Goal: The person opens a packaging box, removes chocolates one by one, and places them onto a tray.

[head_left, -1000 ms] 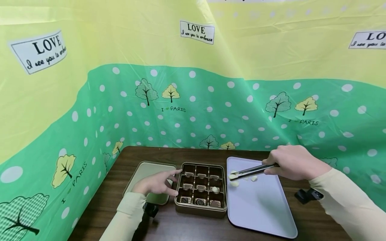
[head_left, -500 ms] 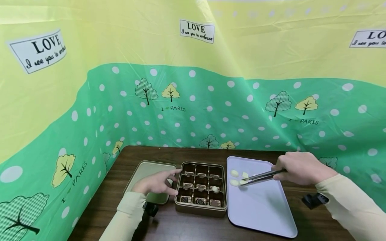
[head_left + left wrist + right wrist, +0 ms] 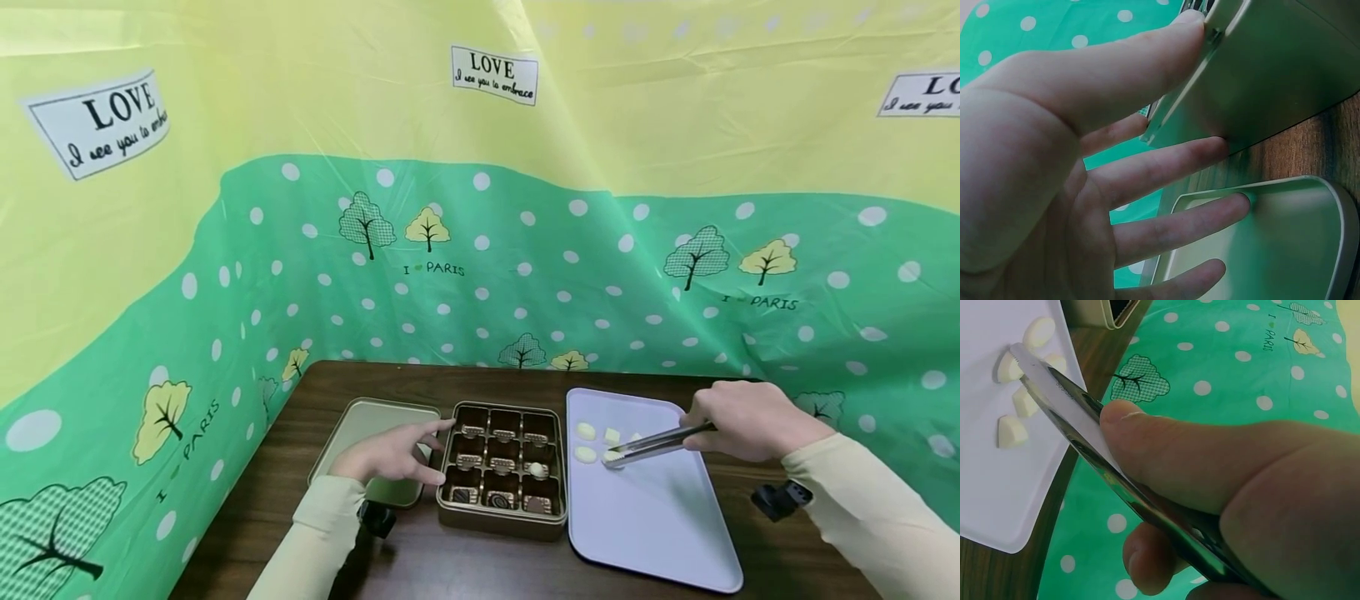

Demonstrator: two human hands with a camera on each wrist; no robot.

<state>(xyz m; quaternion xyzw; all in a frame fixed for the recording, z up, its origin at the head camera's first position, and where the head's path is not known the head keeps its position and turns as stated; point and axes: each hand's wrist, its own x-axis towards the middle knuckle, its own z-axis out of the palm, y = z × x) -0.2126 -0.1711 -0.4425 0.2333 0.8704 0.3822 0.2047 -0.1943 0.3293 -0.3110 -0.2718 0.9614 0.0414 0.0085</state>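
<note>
My left hand (image 3: 390, 457) is at the left side of a gold chocolate box (image 3: 502, 527), thumb on its rim and fingers spread against the side. Several compartments of its brown insert stand bare; three dark chocolates fill the near row, and a pale round chocolate (image 3: 537, 470) sits at middle right. With my right hand (image 3: 742, 417) I grip metal tongs (image 3: 660, 438) over the lilac tray (image 3: 652, 517). The serrated tips stand apart on either side of a white chocolate piece (image 3: 1009, 367) lying on the tray. Several more white pieces (image 3: 586, 455) lie around it.
Under the left hand lies the box's gold lid (image 3: 367, 423), partly hidden by fingers. Everything stands on a dark wooden table (image 3: 525, 571). A green and yellow printed curtain (image 3: 480, 217) hangs directly behind the table's far edge.
The tongs and right hand have moved right and slightly nearer, from the leftmost white pieces to another piece. My left hand stays at the box.
</note>
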